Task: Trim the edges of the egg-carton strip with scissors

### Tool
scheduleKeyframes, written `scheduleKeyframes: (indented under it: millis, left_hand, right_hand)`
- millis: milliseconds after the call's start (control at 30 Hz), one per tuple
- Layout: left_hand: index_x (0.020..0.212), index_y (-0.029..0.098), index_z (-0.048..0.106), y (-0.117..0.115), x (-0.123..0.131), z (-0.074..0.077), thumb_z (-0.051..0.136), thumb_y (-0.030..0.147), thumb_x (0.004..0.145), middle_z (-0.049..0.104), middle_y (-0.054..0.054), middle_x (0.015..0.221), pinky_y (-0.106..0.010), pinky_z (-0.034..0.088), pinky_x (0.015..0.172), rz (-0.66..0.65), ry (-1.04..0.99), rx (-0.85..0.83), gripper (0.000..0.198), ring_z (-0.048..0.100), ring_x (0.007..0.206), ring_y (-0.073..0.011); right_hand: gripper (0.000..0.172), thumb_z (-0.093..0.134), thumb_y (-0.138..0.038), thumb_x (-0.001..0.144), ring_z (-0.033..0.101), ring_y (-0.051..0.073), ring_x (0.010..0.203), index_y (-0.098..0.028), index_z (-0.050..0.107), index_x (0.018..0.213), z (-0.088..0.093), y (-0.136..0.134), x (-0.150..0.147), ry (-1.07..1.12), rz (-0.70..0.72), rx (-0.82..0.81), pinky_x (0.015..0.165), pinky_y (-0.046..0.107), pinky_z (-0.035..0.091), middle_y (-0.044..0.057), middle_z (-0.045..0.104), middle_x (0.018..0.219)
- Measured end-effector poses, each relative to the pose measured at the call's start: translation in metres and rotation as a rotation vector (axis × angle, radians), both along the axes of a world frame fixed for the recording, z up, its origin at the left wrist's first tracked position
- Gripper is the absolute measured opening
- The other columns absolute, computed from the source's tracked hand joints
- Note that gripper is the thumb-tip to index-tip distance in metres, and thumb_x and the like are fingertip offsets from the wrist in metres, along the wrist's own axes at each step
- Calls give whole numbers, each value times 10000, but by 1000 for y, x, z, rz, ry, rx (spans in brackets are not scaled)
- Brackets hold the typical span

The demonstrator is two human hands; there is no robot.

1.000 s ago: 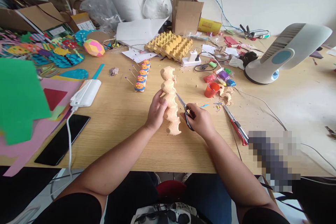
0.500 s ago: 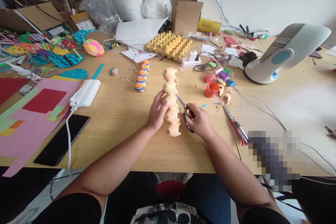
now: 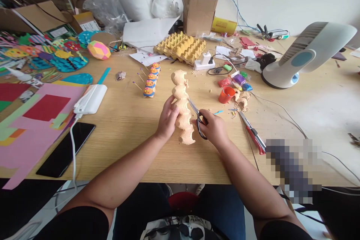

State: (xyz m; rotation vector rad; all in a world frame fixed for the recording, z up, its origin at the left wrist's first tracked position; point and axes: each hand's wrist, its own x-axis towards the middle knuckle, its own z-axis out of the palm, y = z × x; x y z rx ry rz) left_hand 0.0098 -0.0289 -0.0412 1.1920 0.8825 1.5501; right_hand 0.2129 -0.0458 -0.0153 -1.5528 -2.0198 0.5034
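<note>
A strip of egg carton [image 3: 184, 121], pale orange with several bumps in a row, is held over the table by my left hand [image 3: 167, 120], whose fingers grip its left side. In my right hand [image 3: 214, 127] is a pair of scissors [image 3: 200, 118] with black handles. Their blades point up and left, with the tips at the strip's ragged right edge near its middle. Whether the tips are cutting into it I cannot tell. Beyond my left hand stands a decorated caterpillar-like egg carton strip [image 3: 151, 80], orange and blue, with pins beside it.
An egg tray [image 3: 180, 48], a power strip [image 3: 204, 63] and a cardboard box [image 3: 199, 15] stand at the back. To the right are an orange cup [image 3: 226, 95], a box cutter [image 3: 253, 133] and a fan [image 3: 303, 60]. A phone [image 3: 66, 150] and coloured paper [image 3: 46, 107] lie left.
The far end of the egg carton strip has tilted slightly to the left in my left hand. The scissors stay at its right edge, almost unmoved.
</note>
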Motion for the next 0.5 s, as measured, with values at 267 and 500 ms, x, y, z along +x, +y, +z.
scheduleKeyframes:
  millis: [267, 500]
  left_hand:
    - [1459, 325, 658, 0, 2, -4, 700, 655, 962, 744, -76, 1394, -478, 563, 1047, -11, -17, -36, 598, 684, 1239, -328]
    - [1452, 334, 672, -1, 2, -2, 729, 653, 947, 766, -49, 1343, -428, 580, 987, -34, -42, -36, 600, 696, 1154, -291]
  right_hand:
    - [377, 626, -612, 1036, 594, 197, 659, -260, 739, 1108, 1, 1, 2, -78, -17, 39, 628, 289, 320, 28, 710, 763]
    - [332, 641, -573, 1037, 614, 201, 673, -263, 742, 1101, 3, 1, 5, -113, -33, 29, 628, 287, 315, 30, 720, 765]
